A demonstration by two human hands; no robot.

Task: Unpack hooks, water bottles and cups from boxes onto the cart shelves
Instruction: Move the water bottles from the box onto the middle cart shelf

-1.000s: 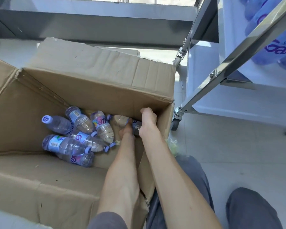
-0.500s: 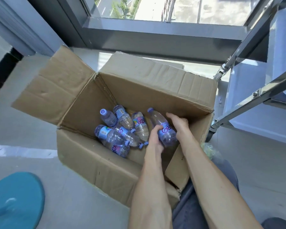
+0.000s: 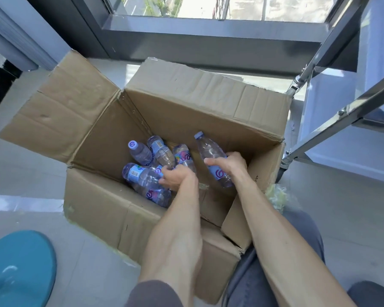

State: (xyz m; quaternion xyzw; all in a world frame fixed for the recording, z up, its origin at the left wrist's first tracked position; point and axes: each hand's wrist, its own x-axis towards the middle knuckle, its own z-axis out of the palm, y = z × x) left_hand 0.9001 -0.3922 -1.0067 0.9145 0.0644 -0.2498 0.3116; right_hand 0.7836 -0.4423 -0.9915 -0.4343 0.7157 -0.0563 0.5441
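An open cardboard box [image 3: 186,111] stands on the floor in front of me. Several clear water bottles with purple caps and blue labels [image 3: 142,154] lie in a heap on its bottom. My right hand [image 3: 230,163] grips one bottle [image 3: 211,151] by its middle, lifted off the heap with the cap pointing away from me. My left hand [image 3: 177,177] is down in the box at the heap, its fingers curled onto the near lying bottle [image 3: 142,176]. The metal cart [image 3: 353,107] stands just right of the box.
The cart's caster [image 3: 282,171] sits against the box's right wall. A crumpled clear plastic wrap [image 3: 275,196] lies by my right forearm. A round teal object [image 3: 18,267] is at the lower left. A window frame [image 3: 208,29] runs behind the box.
My left hand has let go of the bottle held with the right hand and moved left onto the heap. The right hand has raised its bottle. The view has pulled back from the box.
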